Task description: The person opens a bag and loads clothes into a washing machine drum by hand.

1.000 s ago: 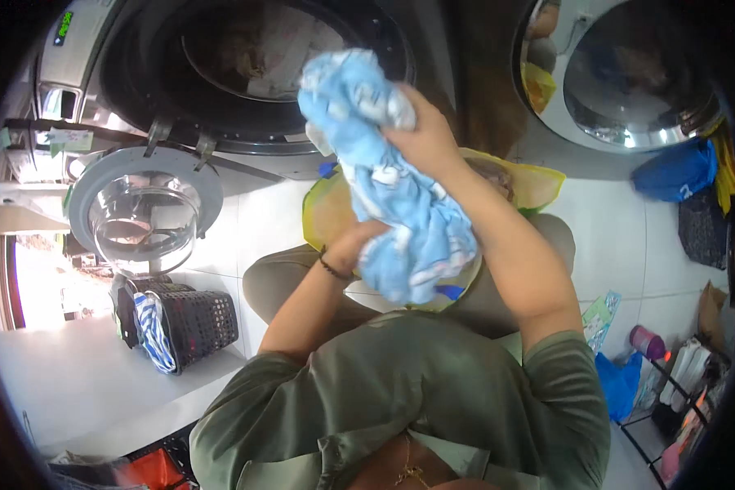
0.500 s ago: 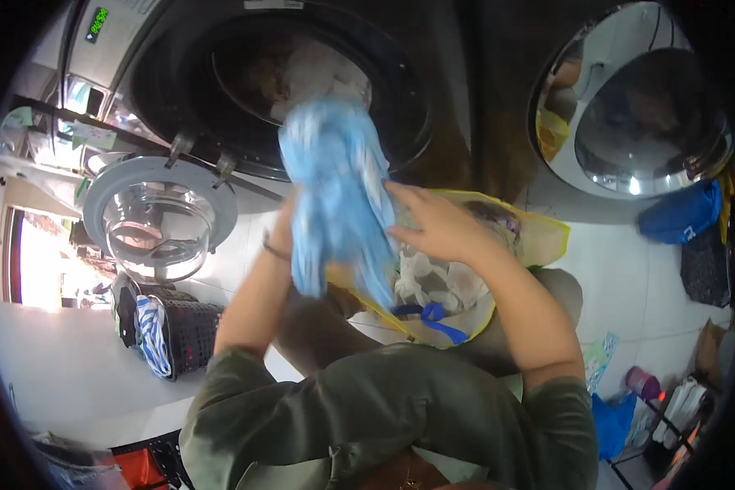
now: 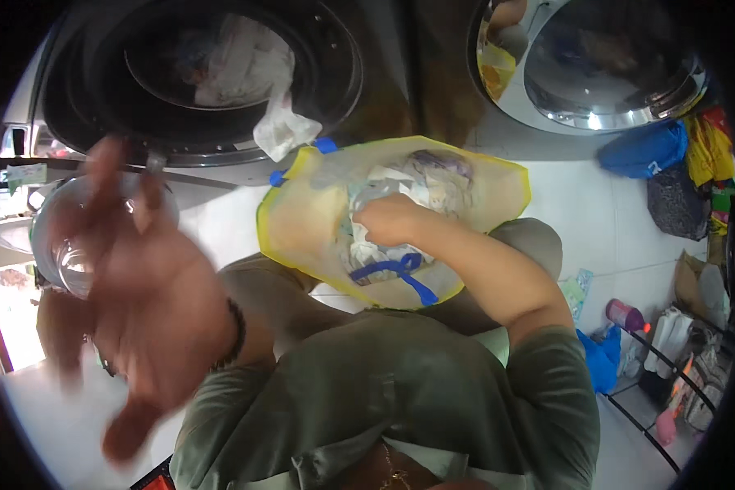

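A translucent laundry bag [image 3: 302, 216] with yellow edges and blue ties stands open between my knees. Light-coloured clothes [image 3: 443, 192] fill it. My right hand [image 3: 388, 220] reaches into the bag, its fingers curled onto a pale cloth among the clothes. Close to the camera at the left, my left hand [image 3: 159, 298] is raised with fingers spread, blurred and holding nothing. Beyond the bag, the round opening of a front-loading machine [image 3: 82, 98] holds more laundry. A white cloth [image 3: 286, 131] hangs over its lower rim. The blue cloth cannot be made out now.
The machine's open glass door [image 3: 65, 237] is partly hidden behind my left hand. A second machine's round door [image 3: 612, 73] is at upper right. Blue bag [image 3: 649, 151], purple bottle [image 3: 625, 314] and a black-framed rack [image 3: 653, 437] line the right side.
The blue cloth has left my hands. My left hand has come up close to the camera, fingers spread. My right hand has moved down into the bag. The view has shifted right.
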